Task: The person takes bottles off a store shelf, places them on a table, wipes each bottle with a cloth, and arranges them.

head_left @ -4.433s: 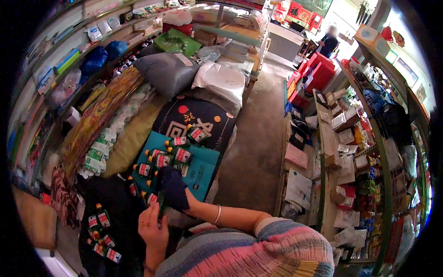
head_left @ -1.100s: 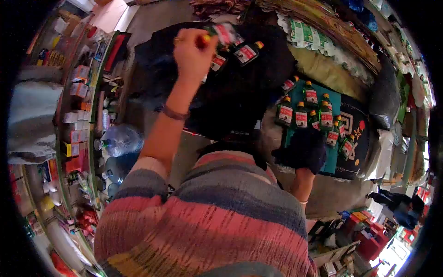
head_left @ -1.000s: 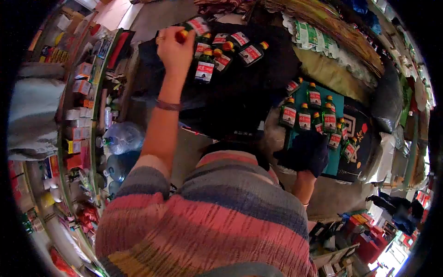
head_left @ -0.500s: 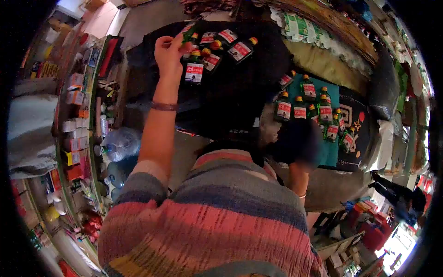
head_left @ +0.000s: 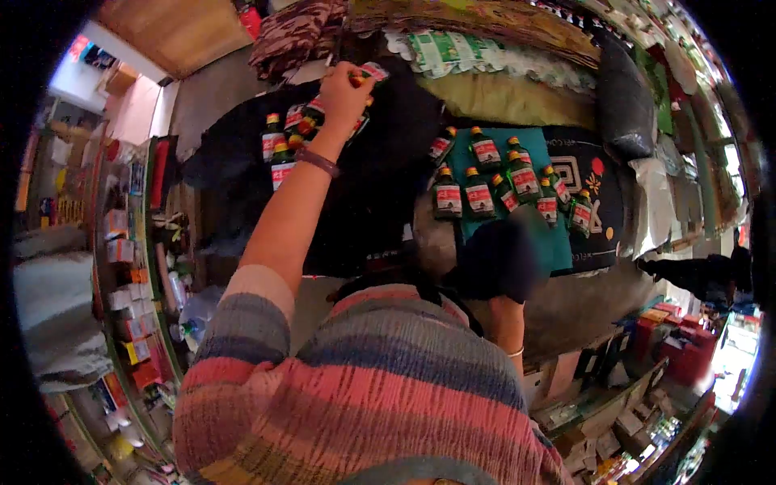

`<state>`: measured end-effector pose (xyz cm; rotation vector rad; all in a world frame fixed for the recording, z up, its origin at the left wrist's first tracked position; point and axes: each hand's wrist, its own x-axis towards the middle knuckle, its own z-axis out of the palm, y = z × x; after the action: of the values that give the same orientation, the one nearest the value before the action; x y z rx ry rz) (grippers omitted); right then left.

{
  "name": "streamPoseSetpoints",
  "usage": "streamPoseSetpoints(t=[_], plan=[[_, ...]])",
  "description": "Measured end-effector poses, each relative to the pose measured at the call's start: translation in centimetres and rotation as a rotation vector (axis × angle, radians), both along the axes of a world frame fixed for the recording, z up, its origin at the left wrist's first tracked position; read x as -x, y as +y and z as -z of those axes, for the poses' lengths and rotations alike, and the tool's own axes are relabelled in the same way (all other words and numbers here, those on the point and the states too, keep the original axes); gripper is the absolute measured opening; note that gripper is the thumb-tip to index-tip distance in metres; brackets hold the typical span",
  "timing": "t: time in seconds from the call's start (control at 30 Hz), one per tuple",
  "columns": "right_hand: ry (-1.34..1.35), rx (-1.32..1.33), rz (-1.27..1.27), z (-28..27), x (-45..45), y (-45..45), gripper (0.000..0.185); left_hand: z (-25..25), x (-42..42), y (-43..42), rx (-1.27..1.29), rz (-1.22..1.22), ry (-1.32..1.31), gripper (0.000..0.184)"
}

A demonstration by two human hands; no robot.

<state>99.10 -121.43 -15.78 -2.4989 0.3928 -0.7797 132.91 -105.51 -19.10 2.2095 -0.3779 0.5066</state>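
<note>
The left hand (head_left: 343, 95) of the person is at the far side of a large, crumpled black cloth (head_left: 356, 218), and its fingers are clamped on the capped end of a small green glass bottle with a red-and-white label (head_left: 374, 73). This bottle is partly hidden by the fingers. Around and below the same hand, several similar green bottles (head_left: 271, 145) lie close together on the black cloth, some of them covered by the wrist, which wears a dark bracelet (head_left: 318, 162).

The right hand (head_left: 495, 255) is inside a dark navy fabric covering, partly blurred, so I cannot tell whether its fingers are apart or together. It is at the near edge of a flat teal sheet (head_left: 554, 250), which lies over a black mat with printed figures (head_left: 575, 141). On this sheet and along its sides lie about ten green bottles with red-and-white labels (head_left: 485, 151), their yellow caps mostly toward the far side. Behind them stretches a long, olive-coloured fabric roll (head_left: 517, 99).
</note>
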Motion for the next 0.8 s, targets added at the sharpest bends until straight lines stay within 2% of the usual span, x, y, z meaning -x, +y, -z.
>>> streamPoseSetpoints(t=[0.03, 0.07, 0.13, 0.3, 0.4, 0.47, 0.53, 0.57, 0.63, 0.7, 0.77, 0.8], plan=[[0.0, -0.012, 0.005, 1.2, 0.8, -0.7, 0.017, 1.3, -0.8, 0.0, -0.065, -0.07, -0.107, 0.03], [0.054, -0.016, 0.025, 1.8, 1.4, -1.4, 0.019, 1.3, -1.0, 0.1, -0.082, -0.06, -0.066, 0.03], [0.038, -0.306, 0.072, 2.1, 1.8, -1.7, 0.022, 1.3, -0.7, 0.8, -0.122, -0.04, 0.019, 0.031], [-0.387, -1.692, 0.203, 1.9, 2.1, -0.4, 0.024, 0.1, 0.6, 1.5, -0.371, -0.077, 0.141, 0.033], [-0.253, -1.362, 0.081, 2.3, 1.6, -0.9, 0.017, -0.9, 1.1, 1.8, -0.48, -0.061, 0.204, 0.035], [-0.085, -0.808, 0.087, 3.3, 1.3, -1.7, 0.017, -0.5, 0.7, 2.4, -0.548, -0.055, 0.223, 0.037], [-0.006, -0.452, 0.046, 4.1, 1.5, -2.3, 0.017, 0.5, -0.2, 2.8, -0.619, -0.044, 0.234, 0.039], [-0.013, -0.372, 0.004, 4.2, 1.6, -2.5, 0.017, -1.3, 0.9, 2.2, -0.641, -0.059, 0.328, 0.04], [-0.028, -0.369, -0.007, 4.0, 1.9, -2.6, 0.017, -1.0, 0.3, 2.6, -0.68, -0.025, 0.366, 0.04], [-0.085, -0.541, 0.069, 3.5, 1.7, -2.1, 0.018, -1.7, 0.3, 2.4, -0.721, -0.017, 0.451, 0.041], [-0.224, -0.745, 0.175, 4.8, 1.7, -1.7, 0.021, -1.7, 0.2, 2.3, -0.813, -0.026, 0.409, 0.041], [-0.166, -0.73, 0.165, 5.0, 1.7, -1.3, 0.024, -1.7, 0.1, 2.3, -0.858, -0.03, 0.385, 0.042]])
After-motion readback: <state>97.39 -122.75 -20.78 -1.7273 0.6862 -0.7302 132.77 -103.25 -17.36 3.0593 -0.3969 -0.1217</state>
